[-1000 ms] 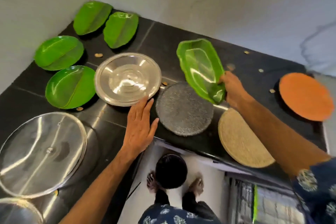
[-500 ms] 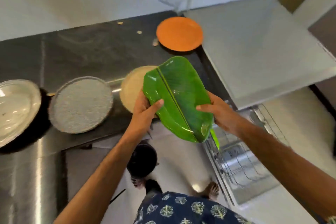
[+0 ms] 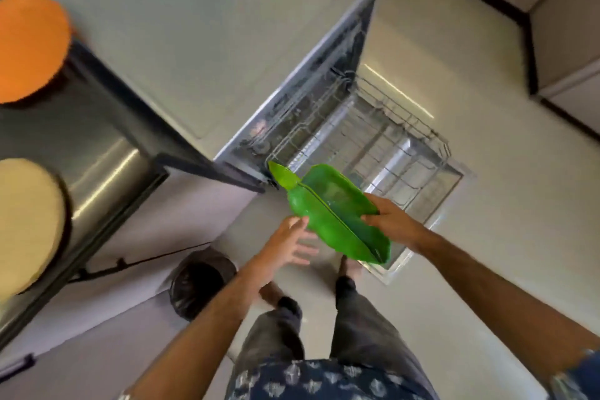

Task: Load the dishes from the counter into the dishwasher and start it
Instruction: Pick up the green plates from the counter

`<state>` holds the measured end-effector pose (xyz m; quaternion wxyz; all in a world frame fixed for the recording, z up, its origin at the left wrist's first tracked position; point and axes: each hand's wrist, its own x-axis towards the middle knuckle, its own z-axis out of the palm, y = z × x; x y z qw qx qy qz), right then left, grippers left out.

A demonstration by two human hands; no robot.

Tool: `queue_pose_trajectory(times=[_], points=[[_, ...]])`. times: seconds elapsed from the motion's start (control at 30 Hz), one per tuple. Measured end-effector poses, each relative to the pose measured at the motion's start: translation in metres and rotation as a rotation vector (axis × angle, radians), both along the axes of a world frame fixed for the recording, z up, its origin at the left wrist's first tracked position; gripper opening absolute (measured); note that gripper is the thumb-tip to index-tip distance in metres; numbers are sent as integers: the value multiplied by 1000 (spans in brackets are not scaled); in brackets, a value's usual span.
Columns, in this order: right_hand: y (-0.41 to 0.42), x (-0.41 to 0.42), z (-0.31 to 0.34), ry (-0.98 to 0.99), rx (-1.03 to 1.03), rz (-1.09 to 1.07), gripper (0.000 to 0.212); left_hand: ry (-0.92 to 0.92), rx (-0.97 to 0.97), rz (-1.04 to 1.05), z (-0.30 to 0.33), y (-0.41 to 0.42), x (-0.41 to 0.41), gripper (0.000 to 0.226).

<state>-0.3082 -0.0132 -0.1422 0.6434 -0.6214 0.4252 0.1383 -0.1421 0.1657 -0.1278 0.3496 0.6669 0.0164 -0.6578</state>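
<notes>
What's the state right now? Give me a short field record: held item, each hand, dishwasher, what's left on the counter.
held item: green leaf-shaped plate, tilted, carried above the pulled-out rack
right hand: right hand grips the plate's far edge
left hand: left hand, fingers spread, just at the plate's near edge, holding nothing
dishwasher: door open, wire rack pulled out; another green plate stands at its near corner
counter: orange plate and tan plate in view
floor: dark bin

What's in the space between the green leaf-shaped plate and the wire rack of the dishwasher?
Nothing, as far as the head view shows: the green plate, gripped by the right hand, hangs over the near end of the pulled-out rack with only air showing between them.
</notes>
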Motion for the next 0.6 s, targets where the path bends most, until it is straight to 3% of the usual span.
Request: queue_pose_trajectory(times=[0.2, 0.27, 0.43, 0.6], points=[[33, 30, -101, 86, -253, 13, 45, -140, -13, 90, -105, -59, -2, 63], [48, 47, -136, 62, -357, 65, 47, -178, -20, 148, -139, -77, 6, 58], [60, 86, -218, -96, -474, 181, 87, -385, 24, 411, -233, -88, 50, 43], [49, 115, -279, -192, -574, 413, 89, -476, 38, 573, -293, -81, 93, 48]])
